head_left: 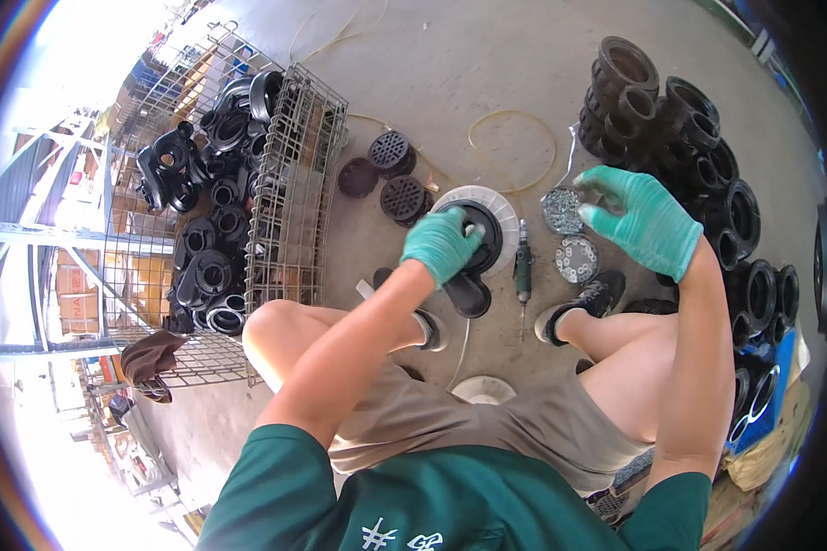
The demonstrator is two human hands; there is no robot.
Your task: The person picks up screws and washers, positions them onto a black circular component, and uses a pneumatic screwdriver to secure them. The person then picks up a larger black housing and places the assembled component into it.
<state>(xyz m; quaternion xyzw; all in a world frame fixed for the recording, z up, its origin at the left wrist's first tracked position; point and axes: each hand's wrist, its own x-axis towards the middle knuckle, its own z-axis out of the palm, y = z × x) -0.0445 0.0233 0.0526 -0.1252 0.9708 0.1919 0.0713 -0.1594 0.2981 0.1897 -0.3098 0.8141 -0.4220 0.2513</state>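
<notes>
My left hand (444,245), in a green knit glove, is closed on the rim of a black plastic pipe fitting (492,237) with a round opening and a rounded side arm. The fitting rests on a white round base (509,220) on the floor between my feet. My right hand (648,223), gloved alike, hovers beside a round container of small metal parts (561,211); its thumb and fingers are apart, with nothing visible between them. Nearer me is a container of small pale ring-shaped parts (577,260). A green power screwdriver (523,274) lies between the base and these containers.
Black perforated round covers (404,199) lie left of the base. Further left, a wire cage (289,197) holds many black fittings (213,273). Stacked black pipe fittings (685,138) stand at my right. A thin yellowish hose (553,151) curls across the floor ahead.
</notes>
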